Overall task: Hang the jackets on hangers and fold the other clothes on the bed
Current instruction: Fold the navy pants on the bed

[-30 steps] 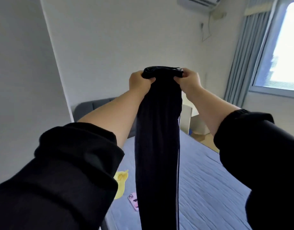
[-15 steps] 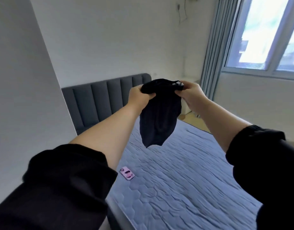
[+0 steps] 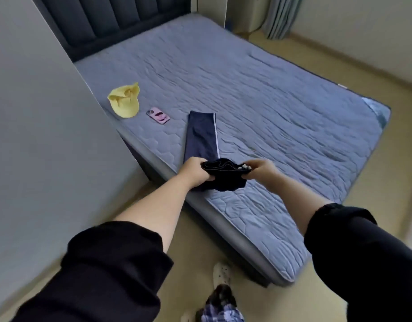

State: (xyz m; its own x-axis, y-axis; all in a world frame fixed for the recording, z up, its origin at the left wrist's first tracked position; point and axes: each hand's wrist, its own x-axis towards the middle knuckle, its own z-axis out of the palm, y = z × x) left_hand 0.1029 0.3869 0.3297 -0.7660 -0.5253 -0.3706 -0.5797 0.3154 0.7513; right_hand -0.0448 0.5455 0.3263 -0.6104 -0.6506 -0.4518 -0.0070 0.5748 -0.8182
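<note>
hands gripping trousers, legs on bed

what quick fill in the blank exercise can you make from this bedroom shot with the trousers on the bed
1. The dark trousers have a ____ stripe down one side.
2. The cap on the bed is ____.
3. The pink phone lies between the cap and the ____.
4. The left hand and right hand ____ grip the trousers' waistband.
Missing words: white; yellow; trousers; both.
</note>
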